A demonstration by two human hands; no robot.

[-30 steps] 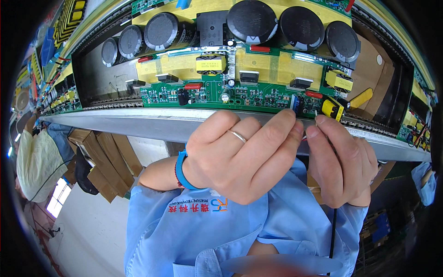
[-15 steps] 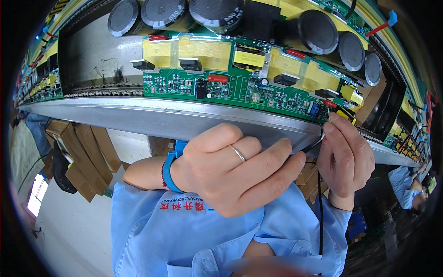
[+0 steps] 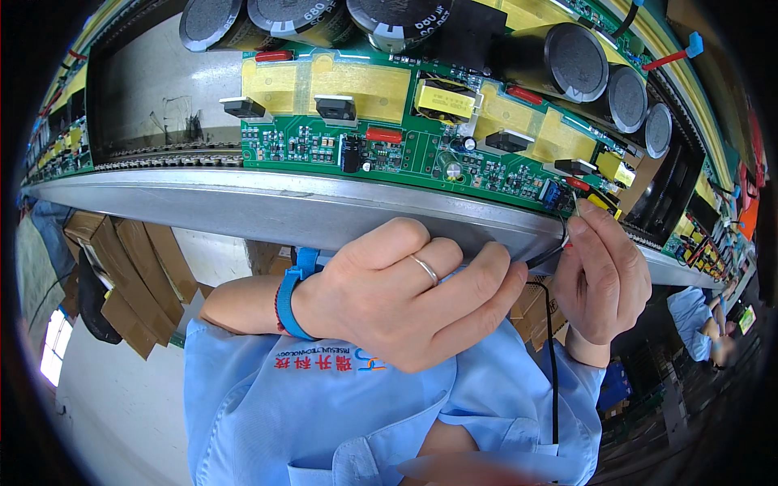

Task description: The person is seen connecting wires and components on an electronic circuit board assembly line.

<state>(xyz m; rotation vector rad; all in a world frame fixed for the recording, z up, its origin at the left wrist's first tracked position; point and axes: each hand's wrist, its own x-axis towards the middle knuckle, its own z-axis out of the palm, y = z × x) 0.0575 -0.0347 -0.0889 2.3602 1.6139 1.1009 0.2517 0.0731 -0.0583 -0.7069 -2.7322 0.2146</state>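
Note:
A green circuit board lies along the metal rail, and both my hands are at its near edge. My left hand, with a ring and a blue wristband, is closed, its fingertips pinching a black cable. The cable's thin wire ends reach toward the board's right corner. There, my right hand pinches a thin wire near a small blue component and a red one. Its fingers partly hide the wire. The cable's rest hangs down in front of my blue shirt.
Large black capacitors stand along the board's far side. A metal rail with a chain runs along the near side. More boards sit farther left and right. Cardboard boxes stand below left; another person is at far right.
The whole view has shifted slightly. Both hands keep their pinching grips near the board's right corner, with only small movement, and the hanging cable now bends out more.

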